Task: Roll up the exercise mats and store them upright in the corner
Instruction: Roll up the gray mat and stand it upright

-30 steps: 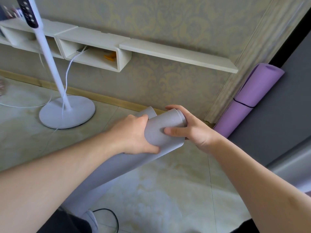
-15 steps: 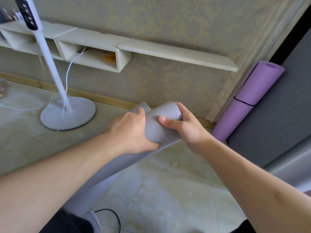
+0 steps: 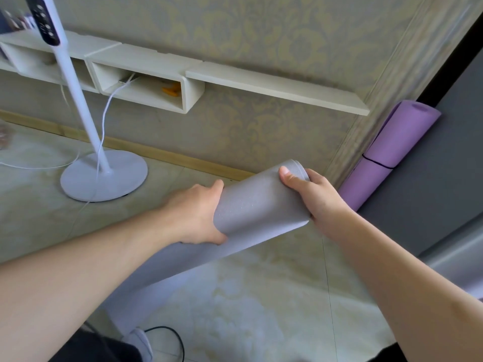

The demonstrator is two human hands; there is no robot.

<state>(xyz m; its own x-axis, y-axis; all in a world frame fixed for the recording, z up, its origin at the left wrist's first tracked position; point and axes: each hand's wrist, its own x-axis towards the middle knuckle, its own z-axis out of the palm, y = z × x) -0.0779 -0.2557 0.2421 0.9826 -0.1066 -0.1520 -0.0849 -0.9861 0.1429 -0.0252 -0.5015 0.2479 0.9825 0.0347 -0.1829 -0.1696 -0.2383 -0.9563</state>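
**A:** Where's the mat, and what's the job right now?

**B:** The grey mat (image 3: 258, 202) is rolled and held off the floor at centre frame, its far end pointing toward two o'clock, where the purple mat (image 3: 392, 150) already leans upright in the corner (image 3: 350, 163). I'd judge the step to be carrying the roll over and standing it beside the purple one.

**A:** How to do that well?

**B:** Keep the outer flap pinned so the roll doesn't spring loose, lift the far end high, plant the near end on the floor (image 3: 261, 309) by the purple mat, then let it lean into the wall. Swing it clear of the white fan stand (image 3: 104, 178) at ten o'clock and its cord.

**A:** And the hands?

**B:** The left hand (image 3: 196, 212) wraps the roll from the nine o'clock side, fingers curled round its far face, thumb beneath. The right hand (image 3: 316, 197) cups the far end from three o'clock, thumb pressed flat on top near the rim. Its other fingers are hidden behind the roll, so I can't tell whether they're spread or together, though they probably curl under. Both forearms reach forward from the bottom of the frame.
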